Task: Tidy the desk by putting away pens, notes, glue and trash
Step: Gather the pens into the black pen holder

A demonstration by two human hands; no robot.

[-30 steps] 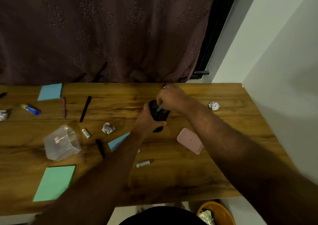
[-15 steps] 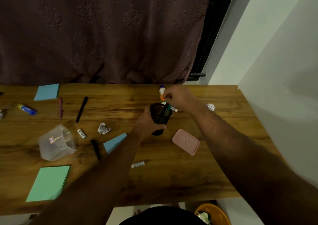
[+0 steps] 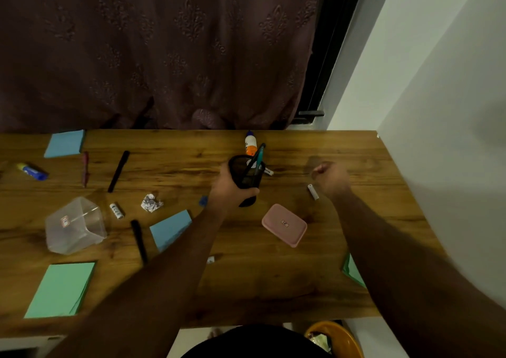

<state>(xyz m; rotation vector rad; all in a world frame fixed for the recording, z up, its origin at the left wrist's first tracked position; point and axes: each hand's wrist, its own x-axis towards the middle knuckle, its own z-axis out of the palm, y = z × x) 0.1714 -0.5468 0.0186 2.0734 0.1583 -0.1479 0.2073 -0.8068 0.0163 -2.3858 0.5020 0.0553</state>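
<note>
Wooden desk (image 3: 273,283) fills the lower half of my view, with a dark patterned curtain (image 3: 164,51) hanging behind its far edge and a pale wall to the right. On the near left lies a green pad of notes (image 3: 61,289); beside it a clear plastic box (image 3: 74,226) sits tipped on its side. A pink lid (image 3: 284,224) rests flat near the middle, between my two forearms. Two blue pads of notes lie apart from each other: one at the far left edge (image 3: 65,143), another (image 3: 169,229) partly under my left forearm. A corner of green paper (image 3: 353,271) peeks out beside my right arm.

My left hand (image 3: 228,193) is wrapped around a black mesh pen cup (image 3: 247,178), fingers curled about its side, holding it tilted; a teal pen (image 3: 258,156) stands inside it, leaning out over the rim. Just behind the cup lies a white glue bottle (image 3: 250,142) with an orange band. My right hand (image 3: 330,178) hovers over the desk to the right, fingers curled into a loose fist; I cannot tell whether it grips anything. A small white tube (image 3: 313,192) lies just beside that wrist.

Left of the cup are a black marker (image 3: 118,171), a second black pen (image 3: 139,241), a red pen (image 3: 85,168), a blue glue stick (image 3: 32,171), a crumpled paper ball (image 3: 151,203) and a small white stick (image 3: 117,211).
</note>
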